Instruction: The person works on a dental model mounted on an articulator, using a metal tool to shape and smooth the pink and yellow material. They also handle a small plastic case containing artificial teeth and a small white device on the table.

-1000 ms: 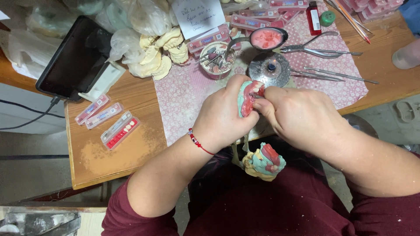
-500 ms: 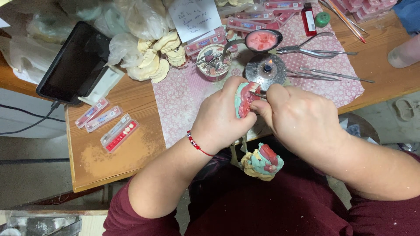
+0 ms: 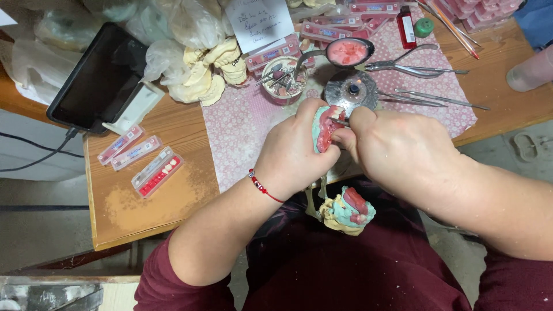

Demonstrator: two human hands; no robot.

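My left hand (image 3: 294,152) grips a teal dental model with a pink wax rim (image 3: 324,125) and holds it upright over the pink patterned cloth (image 3: 242,124). A red bead bracelet (image 3: 262,186) circles that wrist. My right hand (image 3: 397,151) pinches a thin metal instrument (image 3: 341,121) whose tip touches the pink wax. A second teal and cream model with pink wax (image 3: 348,208) hangs on a hinged frame below the hands, over my lap.
On the wooden table are a dark tablet (image 3: 98,78), three flat tooth cards (image 3: 141,160), cream plaster casts (image 3: 210,72), a small jar of tools (image 3: 282,78), a spoon of pink wax (image 3: 345,52), a round metal burner (image 3: 350,89), and pliers and probes (image 3: 420,69).
Both hands with the teal model have shifted slightly up toward the burner. The grip on the model and the instrument is unchanged.
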